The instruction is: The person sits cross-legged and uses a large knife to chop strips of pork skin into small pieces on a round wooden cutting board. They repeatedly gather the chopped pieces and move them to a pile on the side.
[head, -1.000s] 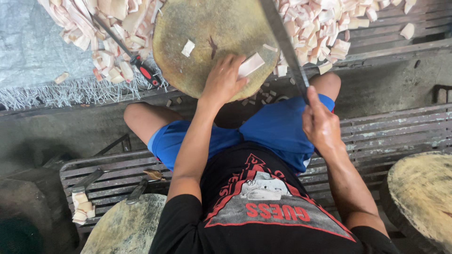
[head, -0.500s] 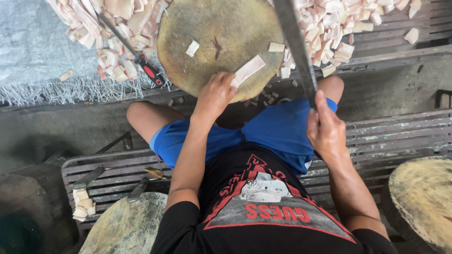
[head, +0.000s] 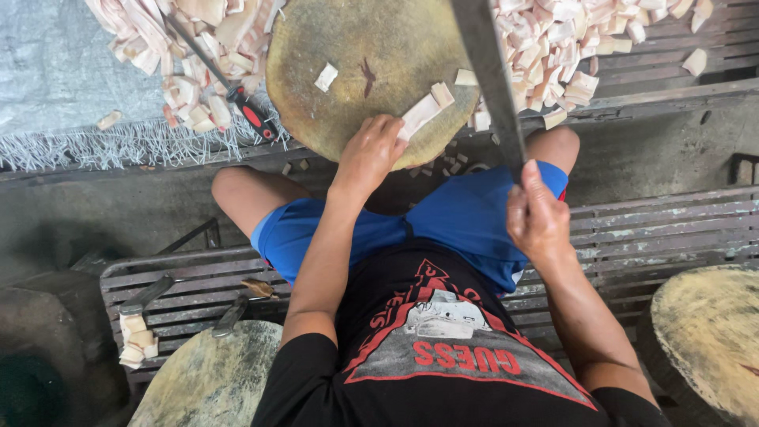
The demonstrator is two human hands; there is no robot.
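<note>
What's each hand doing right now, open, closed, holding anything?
Left hand: closed on a pale strip on the round chopping block.
Right hand: closed on the long blade.

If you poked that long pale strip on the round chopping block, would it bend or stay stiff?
The strip probably stays stiff: it lies straight and flat under the left hand on the block. It looks light, being thin like the cut pieces piled nearby. Being flat, it would likely slide, not roll.
</note>
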